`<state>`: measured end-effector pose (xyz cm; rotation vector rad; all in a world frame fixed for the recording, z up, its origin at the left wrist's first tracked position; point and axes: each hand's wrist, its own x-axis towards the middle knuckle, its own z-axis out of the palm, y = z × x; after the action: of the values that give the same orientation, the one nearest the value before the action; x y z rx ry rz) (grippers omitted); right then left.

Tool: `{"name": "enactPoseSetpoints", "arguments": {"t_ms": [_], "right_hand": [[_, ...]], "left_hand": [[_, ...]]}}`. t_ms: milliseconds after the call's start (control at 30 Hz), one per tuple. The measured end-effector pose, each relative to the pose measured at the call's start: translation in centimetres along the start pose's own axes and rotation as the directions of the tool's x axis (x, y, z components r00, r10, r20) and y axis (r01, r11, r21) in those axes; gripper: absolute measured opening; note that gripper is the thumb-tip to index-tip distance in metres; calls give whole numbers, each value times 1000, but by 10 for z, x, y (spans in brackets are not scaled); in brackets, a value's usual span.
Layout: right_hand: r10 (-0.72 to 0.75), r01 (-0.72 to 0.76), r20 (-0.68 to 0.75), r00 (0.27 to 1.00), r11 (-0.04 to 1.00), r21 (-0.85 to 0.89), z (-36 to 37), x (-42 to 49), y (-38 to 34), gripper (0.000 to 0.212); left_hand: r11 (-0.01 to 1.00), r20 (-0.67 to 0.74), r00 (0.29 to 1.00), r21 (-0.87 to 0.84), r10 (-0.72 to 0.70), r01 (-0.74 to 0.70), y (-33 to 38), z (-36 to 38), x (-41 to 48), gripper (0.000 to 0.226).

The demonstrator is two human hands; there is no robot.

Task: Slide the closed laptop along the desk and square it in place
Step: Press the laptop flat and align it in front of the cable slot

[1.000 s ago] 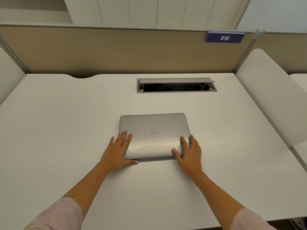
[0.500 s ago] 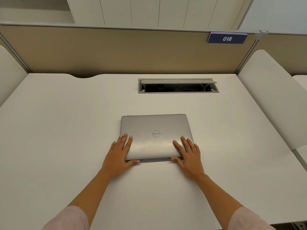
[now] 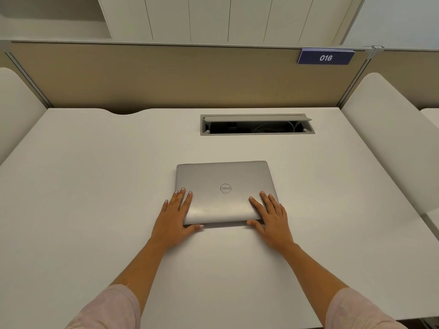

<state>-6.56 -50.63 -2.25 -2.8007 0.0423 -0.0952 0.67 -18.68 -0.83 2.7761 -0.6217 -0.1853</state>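
Note:
A closed silver laptop (image 3: 224, 186) lies flat in the middle of the white desk (image 3: 95, 186), its round logo facing up. My left hand (image 3: 174, 218) lies flat over the laptop's near left corner, fingers on the lid and thumb along the front edge. My right hand (image 3: 270, 217) covers the near right corner the same way, fingers spread on the lid, thumb at the front edge. The laptop's edges run roughly parallel to the desk's back edge.
An open grey cable tray (image 3: 257, 124) with wires inside is set into the desk behind the laptop. A beige partition (image 3: 166, 77) with a blue "016" tag (image 3: 325, 57) closes the back. White side panels (image 3: 392, 138) flank the desk.
My right hand has slid further onto the lid's near right corner. The laptop has barely shifted; the left hand stays in place.

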Motion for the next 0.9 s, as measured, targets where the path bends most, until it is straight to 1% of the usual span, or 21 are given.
{"name": "enactPoseSetpoints", "arguments": {"t_ms": [133, 233, 367, 433, 533, 667, 800, 900], "right_hand": [[4, -4, 7, 1000, 1000, 22, -1, -1, -1, 67], [17, -17, 6, 1000, 998, 54, 1, -4, -1, 67], [-13, 13, -2, 1000, 993, 117, 1, -8, 2, 60], [-27, 28, -8, 1000, 987, 157, 0, -7, 5, 55], [-30, 31, -10, 999, 978, 207, -1, -6, 7, 56], [-16, 18, -9, 1000, 972, 236, -1, -6, 8, 57], [-20, 19, 1, 1000, 974, 226, -2, -5, 7, 57], [-6, 11, -27, 1000, 986, 169, 0, -9, 3, 54]], "left_hand": [[1000, 14, 999, -2, -30, 30, 1, 3, -2, 107], [998, -12, 998, -33, -55, 54, 4, 8, -7, 106], [992, -62, 996, -107, -66, 59, 9, 15, -15, 106], [989, -66, 996, -138, -65, 56, 9, 16, -17, 106], [986, -63, 996, -160, -63, 52, 9, 15, -19, 104], [989, -46, 997, -138, -67, 60, 9, 12, -19, 100], [995, -40, 996, -64, -74, 72, 9, 9, -18, 109], [991, -91, 988, -64, -123, 117, 14, 15, -27, 100]]}}
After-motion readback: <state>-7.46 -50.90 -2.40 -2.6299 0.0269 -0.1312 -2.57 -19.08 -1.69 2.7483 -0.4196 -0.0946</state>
